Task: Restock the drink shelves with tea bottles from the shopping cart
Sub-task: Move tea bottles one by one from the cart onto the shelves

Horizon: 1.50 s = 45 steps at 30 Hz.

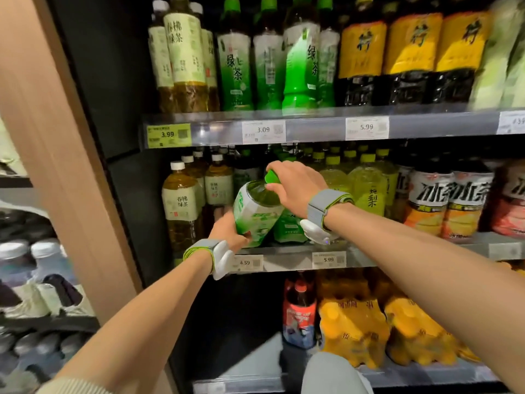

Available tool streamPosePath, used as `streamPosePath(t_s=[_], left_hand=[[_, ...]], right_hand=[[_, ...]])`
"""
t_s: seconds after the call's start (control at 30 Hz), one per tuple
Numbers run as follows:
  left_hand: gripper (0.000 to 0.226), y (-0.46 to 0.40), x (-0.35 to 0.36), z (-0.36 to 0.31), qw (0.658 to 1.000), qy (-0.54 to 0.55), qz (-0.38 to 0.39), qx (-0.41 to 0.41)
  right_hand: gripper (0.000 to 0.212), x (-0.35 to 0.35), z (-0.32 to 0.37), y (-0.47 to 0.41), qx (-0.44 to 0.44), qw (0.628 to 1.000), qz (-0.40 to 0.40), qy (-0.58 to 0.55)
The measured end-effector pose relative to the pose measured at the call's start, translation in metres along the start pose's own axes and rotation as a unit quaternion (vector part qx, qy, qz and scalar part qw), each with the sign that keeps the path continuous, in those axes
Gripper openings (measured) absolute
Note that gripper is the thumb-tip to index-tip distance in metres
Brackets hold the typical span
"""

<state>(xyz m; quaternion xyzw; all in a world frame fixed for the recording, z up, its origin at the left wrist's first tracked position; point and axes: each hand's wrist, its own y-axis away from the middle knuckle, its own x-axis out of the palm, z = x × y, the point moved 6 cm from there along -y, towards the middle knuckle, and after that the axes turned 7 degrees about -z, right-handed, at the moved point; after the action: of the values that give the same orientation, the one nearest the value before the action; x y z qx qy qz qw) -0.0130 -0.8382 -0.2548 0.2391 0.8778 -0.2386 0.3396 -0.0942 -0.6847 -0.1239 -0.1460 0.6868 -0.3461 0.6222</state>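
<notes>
At the centre of the frame, both hands hold a green tea bottle [257,213], tilted at the middle shelf [397,255] edge: the left hand [230,231] grips its base, the right hand [295,187] pinches its green cap.

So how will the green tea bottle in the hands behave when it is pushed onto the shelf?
The green tea bottle looks full, so probably heavy. It is tilted now, and tall, so it may tip. The left hand holds its base and the right hand its cap.
</notes>
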Motion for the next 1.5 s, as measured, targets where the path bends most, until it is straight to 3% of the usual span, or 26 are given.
streamPosePath(t_s=[0.3,0.43,0.63,0.77,0.83,1.3,1.5], left_hand=[[0.069,-0.022,0.020,0.010,0.996,0.039,0.064,-0.048],[0.103,-0.032,0.022,0.012,0.997,0.039,0.055,-0.044],[0.082,-0.044,0.029,0.017,0.998,0.011,0.052,-0.028],[0.072,-0.052,0.030,0.018,0.997,0.013,0.071,-0.005],[0.065,-0.055,0.030,0.017,0.998,-0.005,0.069,0.006],[0.054,-0.065,0.037,0.026,0.999,-0.037,-0.022,-0.010],[0.051,-0.077,0.038,0.036,0.995,-0.059,-0.050,-0.063]], right_hand=[[0.043,0.035,0.005,-0.033,0.027,0.998,0.015,-0.049],[0.040,0.059,0.003,-0.048,0.076,0.994,0.039,-0.061],[0.062,0.086,-0.007,-0.063,0.125,0.985,0.088,-0.084],[0.099,0.099,-0.013,-0.074,0.086,0.986,0.136,-0.038],[0.106,0.103,-0.011,-0.076,0.060,0.987,0.149,-0.021],[0.112,0.126,-0.021,-0.102,0.051,0.988,0.146,-0.020],[0.112,0.139,-0.022,-0.117,0.040,0.985,0.162,-0.045]])
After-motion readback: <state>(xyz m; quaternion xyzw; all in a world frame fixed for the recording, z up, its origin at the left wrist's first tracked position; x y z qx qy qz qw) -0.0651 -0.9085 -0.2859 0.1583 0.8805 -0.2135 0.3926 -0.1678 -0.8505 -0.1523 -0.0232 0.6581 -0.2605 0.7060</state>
